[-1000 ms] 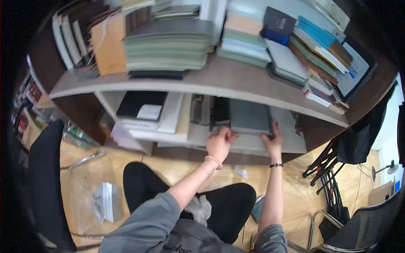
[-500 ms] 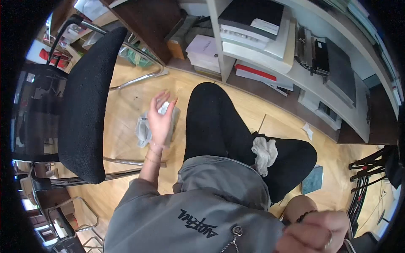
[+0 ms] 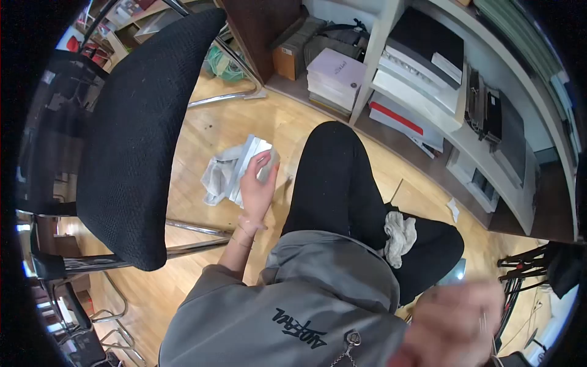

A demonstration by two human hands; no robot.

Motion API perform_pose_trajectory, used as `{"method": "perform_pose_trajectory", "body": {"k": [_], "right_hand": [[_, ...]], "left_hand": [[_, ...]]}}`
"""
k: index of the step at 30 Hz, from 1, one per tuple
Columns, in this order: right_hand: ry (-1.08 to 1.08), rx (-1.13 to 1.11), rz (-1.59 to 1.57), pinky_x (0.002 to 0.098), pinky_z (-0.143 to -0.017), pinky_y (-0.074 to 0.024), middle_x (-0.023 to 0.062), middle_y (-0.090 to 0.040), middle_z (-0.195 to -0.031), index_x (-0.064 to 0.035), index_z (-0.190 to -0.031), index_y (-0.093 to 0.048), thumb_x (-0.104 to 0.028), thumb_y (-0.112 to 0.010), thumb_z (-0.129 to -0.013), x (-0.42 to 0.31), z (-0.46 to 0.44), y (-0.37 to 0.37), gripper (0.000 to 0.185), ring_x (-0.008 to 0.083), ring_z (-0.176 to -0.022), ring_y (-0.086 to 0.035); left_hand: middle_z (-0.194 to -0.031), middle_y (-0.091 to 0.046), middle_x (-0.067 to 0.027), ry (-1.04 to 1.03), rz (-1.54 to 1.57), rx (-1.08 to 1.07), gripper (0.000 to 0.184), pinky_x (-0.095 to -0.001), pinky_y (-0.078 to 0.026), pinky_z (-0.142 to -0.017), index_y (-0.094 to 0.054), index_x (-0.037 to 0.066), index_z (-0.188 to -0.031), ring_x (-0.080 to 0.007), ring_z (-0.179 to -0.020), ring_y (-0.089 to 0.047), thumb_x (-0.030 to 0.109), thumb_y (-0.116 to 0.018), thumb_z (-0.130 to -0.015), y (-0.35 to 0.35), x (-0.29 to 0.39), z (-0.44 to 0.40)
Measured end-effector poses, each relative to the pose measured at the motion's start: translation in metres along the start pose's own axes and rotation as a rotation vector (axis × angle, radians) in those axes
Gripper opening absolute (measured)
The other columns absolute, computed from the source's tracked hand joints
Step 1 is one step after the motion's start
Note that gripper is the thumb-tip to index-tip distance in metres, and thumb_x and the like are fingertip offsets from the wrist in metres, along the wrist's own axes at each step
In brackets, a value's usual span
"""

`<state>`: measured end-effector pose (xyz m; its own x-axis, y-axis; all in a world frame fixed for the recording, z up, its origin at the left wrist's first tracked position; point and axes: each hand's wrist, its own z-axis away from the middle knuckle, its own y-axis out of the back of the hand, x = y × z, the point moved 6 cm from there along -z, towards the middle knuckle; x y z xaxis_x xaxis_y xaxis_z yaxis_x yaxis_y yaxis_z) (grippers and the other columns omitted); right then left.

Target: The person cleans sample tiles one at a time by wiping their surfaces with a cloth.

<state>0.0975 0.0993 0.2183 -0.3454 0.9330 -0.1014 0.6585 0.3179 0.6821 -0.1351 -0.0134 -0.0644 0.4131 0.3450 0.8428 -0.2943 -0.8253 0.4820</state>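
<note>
My left hand (image 3: 258, 191) reaches down beside my knee, its fingers curled and thumb apart around a pale, silvery-white oblong box (image 3: 242, 171). The box is tilted, and part of it lies behind the hand. Against its left side is a crumpled whitish cloth or bag (image 3: 218, 177); which of the two I cannot tell. Close to the camera at lower right, my right hand (image 3: 455, 318) is smeared by motion, so its fingers cannot be made out. A crumpled light-grey cloth (image 3: 400, 238) rests on my black-trousered leg.
A black chair (image 3: 137, 134) with metal legs stands at left. Ahead is a shelf unit (image 3: 367, 79) holding books (image 3: 335, 76), folders and devices. A white scrap (image 3: 453, 210) lies on the wooden floor (image 3: 202, 131). Black folded stands (image 3: 526, 260) are at right.
My view has shifted, so the surroundings sit differently. My left hand's fingers have curled in around the box, which now shows more of its side. My right hand has become more blurred.
</note>
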Motion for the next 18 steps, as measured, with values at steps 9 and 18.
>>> {"method": "perform_pose_trajectory", "body": {"k": [9, 18], "right_hand": [[-0.931, -0.475, 0.174, 0.0430, -0.051, -0.0445, 0.0166, -0.062, -0.064, -0.0031, -0.065, -0.059, -0.047, -0.058, -0.087, 0.135, 0.163, -0.253, 0.050, 0.0355, -0.059, -0.061], [-1.179, -0.077, -0.592, 0.0367, -0.049, -0.0385, 0.0097, -0.056, -0.064, -0.0033, -0.074, -0.062, -0.027, -0.063, -0.087, 0.101, 0.154, -0.165, 0.027, 0.0280, -0.054, -0.054]], "left_hand": [[-0.109, -0.066, -0.0122, 0.106, 0.032, 0.060, 0.032, -0.0281, -0.046, -0.088, -0.056, 0.001, -0.113, -0.0199, -0.105, -0.063, -0.001, -0.063, -0.083, 0.020, -0.034, 0.004], [-0.110, -0.065, -0.0127, 0.142, 0.060, 0.048, 0.029, -0.0280, -0.046, -0.089, -0.055, -0.001, -0.112, -0.0197, -0.105, -0.062, 0.001, -0.062, -0.084, 0.009, -0.043, 0.001]]}}
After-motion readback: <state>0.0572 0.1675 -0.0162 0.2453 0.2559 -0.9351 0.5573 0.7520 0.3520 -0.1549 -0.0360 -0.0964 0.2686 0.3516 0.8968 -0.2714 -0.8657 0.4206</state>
